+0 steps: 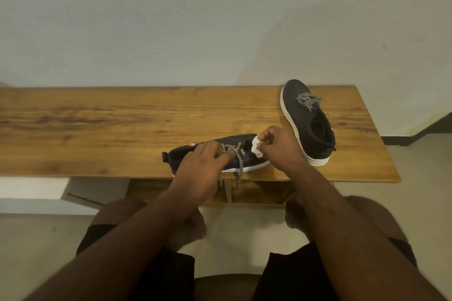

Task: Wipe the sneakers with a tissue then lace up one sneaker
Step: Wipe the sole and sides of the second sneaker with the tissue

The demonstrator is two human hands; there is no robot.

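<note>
A black sneaker with a white sole (pixel 176 154) lies on its side at the table's front edge, toe pointing right. Its black-and-white laces (pixel 241 167) are loose and hang over the edge. My left hand (pixel 200 171) lies flat on the sneaker's middle and presses it down. My right hand (pixel 281 148) is closed on a crumpled white tissue (pixel 256 148), which touches the sneaker's toe. A second black sneaker (pixel 308 122) stands upright at the back right of the table, its laces bunched over the tongue.
The wooden table (pixel 110 124) stands against a pale wall, and its right end lies just past the second sneaker. A shelf sits under the tabletop. My knees and black shorts are below the front edge.
</note>
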